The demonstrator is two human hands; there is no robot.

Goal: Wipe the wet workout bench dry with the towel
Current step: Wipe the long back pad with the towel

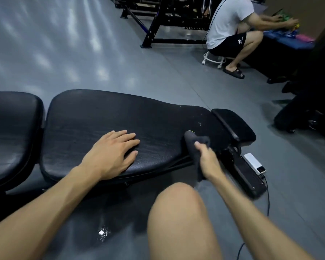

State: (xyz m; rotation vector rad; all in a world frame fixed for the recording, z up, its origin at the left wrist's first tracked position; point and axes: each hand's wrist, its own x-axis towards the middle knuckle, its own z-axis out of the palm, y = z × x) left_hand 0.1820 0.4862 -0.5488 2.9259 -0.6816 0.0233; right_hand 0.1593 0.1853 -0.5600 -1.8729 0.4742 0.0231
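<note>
On gym floor | long black bench (105,117), few drops showing near right end, more to wipe | left hand (111,152) flat on pad | right hand (206,156) gripping dark towel (193,141) at bench edge

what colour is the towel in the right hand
Dark grey, almost charcoal. The towel, gripped by the right hand, shows in the head view.

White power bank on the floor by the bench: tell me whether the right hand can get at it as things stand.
Probably yes. The power bank lies uncovered on the floor just beyond the right hand, nothing between them. But that hand grips the towel, so it isn't free to take it.
</note>
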